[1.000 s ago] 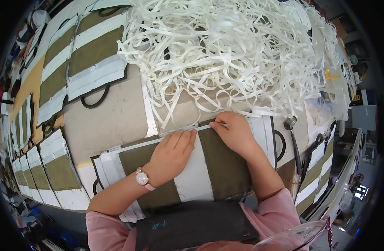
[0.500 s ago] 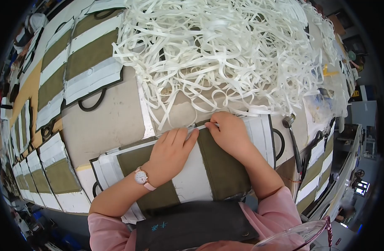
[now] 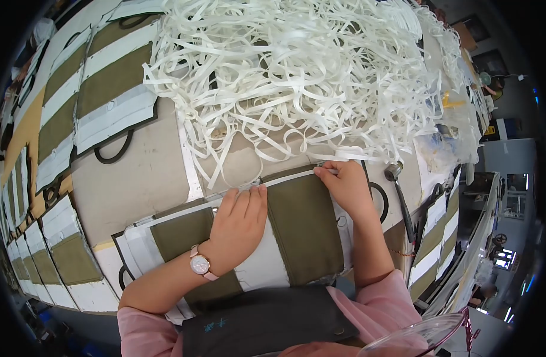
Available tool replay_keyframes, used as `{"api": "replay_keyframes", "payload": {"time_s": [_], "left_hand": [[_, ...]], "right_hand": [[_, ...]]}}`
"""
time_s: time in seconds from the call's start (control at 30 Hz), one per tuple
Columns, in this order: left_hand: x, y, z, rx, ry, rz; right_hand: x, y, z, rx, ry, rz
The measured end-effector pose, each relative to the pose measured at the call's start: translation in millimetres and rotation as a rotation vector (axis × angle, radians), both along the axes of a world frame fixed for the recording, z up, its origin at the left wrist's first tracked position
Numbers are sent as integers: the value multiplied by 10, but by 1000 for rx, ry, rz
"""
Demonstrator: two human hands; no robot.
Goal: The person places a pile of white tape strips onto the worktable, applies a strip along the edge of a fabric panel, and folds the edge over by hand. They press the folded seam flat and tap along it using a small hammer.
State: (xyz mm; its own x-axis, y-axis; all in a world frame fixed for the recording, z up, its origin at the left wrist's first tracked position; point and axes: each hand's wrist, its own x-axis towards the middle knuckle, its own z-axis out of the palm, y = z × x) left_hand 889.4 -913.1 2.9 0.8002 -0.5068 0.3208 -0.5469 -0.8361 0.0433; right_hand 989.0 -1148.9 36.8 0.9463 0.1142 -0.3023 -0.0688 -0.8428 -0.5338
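In front of me lies a bag panel (image 3: 303, 229) of olive-green and white fabric with dark edging and black loop handles at its sides. A narrow white tape (image 3: 288, 177) runs along its upper edge. My left hand (image 3: 240, 220), with a watch on the wrist, rests flat on the panel, its extended fingertips on the taped edge. Near the upper right corner, my right hand (image 3: 347, 184) pinches the tape between thumb and fingers. The panel's lower edge is partly hidden by my forearm and dark apron.
A large heap of loose white tape (image 3: 308, 77) covers the table beyond the panel. A hammer (image 3: 402, 196) lies to the right. More striped panels lie at the left (image 3: 115, 77) and right (image 3: 433, 232). Clear plastic bags (image 3: 445, 143) sit at the far right.
My right hand has slid right along the upper edge towards the corner, exposing more of the taped edge. My left hand stays on the panel, its fingers now closer together. The whole view has shifted slightly.
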Motion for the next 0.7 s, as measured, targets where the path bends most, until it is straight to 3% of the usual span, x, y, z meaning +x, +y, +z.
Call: {"api": "replay_keyframes", "payload": {"time_s": [0.53,0.7], "left_hand": [[97,-46,77,-34,101,-11],[200,-89,111,-98,145,0]], "right_hand": [[50,-4,-10,-12,3,52],[35,2,-142,-81,-103,97]]}}
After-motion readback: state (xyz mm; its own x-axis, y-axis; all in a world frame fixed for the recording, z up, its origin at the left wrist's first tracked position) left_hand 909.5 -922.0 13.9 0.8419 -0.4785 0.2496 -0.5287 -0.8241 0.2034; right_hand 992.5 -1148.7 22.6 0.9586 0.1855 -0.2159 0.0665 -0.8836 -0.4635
